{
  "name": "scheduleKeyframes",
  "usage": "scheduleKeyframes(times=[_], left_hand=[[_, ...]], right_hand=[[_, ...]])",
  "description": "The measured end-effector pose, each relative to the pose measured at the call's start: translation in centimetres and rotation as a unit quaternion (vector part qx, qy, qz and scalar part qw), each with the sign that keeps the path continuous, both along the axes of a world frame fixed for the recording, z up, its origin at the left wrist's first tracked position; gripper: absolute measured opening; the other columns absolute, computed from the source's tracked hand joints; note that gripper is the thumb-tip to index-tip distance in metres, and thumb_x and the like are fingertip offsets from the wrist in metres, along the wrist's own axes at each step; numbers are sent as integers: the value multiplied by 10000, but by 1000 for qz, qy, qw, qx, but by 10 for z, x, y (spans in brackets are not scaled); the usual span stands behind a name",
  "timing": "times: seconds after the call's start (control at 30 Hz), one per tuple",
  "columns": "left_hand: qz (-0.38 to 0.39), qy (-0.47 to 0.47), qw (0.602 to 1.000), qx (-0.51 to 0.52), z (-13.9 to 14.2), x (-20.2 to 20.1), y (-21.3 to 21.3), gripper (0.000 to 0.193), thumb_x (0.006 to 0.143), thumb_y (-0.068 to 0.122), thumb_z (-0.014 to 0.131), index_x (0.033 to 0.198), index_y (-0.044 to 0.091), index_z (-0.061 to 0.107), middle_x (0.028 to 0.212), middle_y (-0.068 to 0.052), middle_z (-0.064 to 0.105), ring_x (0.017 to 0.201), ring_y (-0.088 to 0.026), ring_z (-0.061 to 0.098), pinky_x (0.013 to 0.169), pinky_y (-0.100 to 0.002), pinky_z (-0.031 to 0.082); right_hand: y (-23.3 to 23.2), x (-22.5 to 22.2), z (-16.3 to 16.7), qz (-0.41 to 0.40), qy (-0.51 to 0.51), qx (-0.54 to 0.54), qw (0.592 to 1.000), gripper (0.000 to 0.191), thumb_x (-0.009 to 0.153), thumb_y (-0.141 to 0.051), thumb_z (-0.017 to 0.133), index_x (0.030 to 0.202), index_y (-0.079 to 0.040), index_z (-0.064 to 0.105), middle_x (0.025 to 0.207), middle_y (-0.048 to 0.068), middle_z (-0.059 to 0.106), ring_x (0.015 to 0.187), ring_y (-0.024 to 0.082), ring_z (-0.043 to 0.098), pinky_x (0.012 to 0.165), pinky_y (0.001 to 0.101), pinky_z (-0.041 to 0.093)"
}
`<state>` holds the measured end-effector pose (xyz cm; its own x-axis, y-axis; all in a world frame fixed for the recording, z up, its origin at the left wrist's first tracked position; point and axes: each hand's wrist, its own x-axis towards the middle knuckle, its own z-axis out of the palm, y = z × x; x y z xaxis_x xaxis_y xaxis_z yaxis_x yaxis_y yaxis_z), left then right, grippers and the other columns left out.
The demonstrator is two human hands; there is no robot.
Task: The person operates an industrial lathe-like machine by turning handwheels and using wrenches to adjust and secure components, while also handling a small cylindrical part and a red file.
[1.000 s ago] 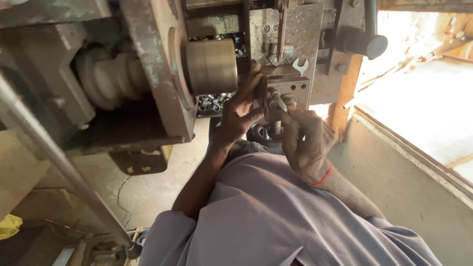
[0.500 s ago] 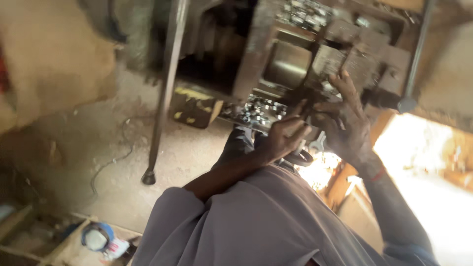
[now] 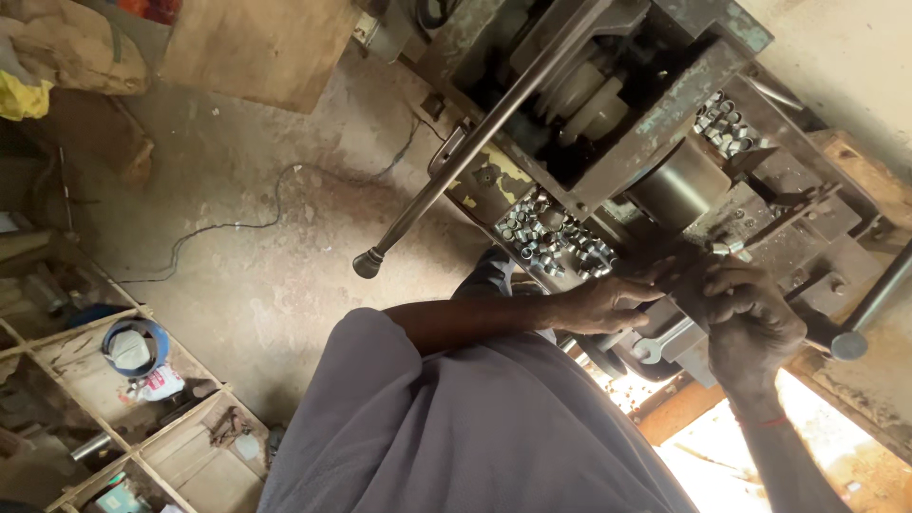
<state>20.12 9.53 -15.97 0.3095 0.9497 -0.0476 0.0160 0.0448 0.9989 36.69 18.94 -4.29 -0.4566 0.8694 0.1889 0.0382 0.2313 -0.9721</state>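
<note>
— What has the person got hold of there?

— Both hands are on the front of that old machine point(image 3: 665, 104). The right hand point(image 3: 750, 323) is closed over a small part on the tool block, just below the steel drum point(image 3: 679, 185); what's inside the fist I can't make out. The left hand point(image 3: 608, 304) rests beside it, fingers curled against the machine's edge, and whether it pinches anything I can't tell.

— And the small shiny bits?

— Short metal sleeves point(image 3: 551, 237), a heap of them in a tray on the machine, just above the left hand. More of the same point(image 3: 722, 114) sit higher up, past the drum. I'd judge each one light, hard and stiff, likely a bit oily and so slippery; best pinched across the outside with fingertips, one at a time.

— There's a spanner too?

— Yes, an open-ended spanner point(image 3: 660, 342) lies just beneath the hands, flat steel, solid. You'd take it by the shank.

— The machine itself looks rough.

— Cast iron, chipped green paint, grimy. A long dark lever point(image 3: 456, 161) with a round knob slants out over the floor point(image 3: 247, 256), which is dusty concrete with a thin cable trailing across. Off to the side, wooden compartments point(image 3: 123, 418) hold odds and ends, a roll of tape among them.
</note>
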Motion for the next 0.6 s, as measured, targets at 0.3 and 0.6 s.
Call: scheduleKeyframes(times=[0.3,0.6], left_hand=[[7,-30,999,26,-15,7,-2,530,1045,152,646,1530,29,472,1680,-227,315,1594,-346,231,1319,-468,253],[-7,-229,970,-75,-23,20,-8,178,1039,38,600,1214,4,596,1147,-65,634,1056,-145,688,909,-281,591]], right_hand=[[-13,-8,-19,-81,3,-7,997,357,951,216,611,710,-36,535,932,64,651,960,138,655,937,282,549],[-16,-7,-16,-147,-82,29,985,233,713,222,568,728,-3,508,956,113,630,1128,268,664,992,387,543]])
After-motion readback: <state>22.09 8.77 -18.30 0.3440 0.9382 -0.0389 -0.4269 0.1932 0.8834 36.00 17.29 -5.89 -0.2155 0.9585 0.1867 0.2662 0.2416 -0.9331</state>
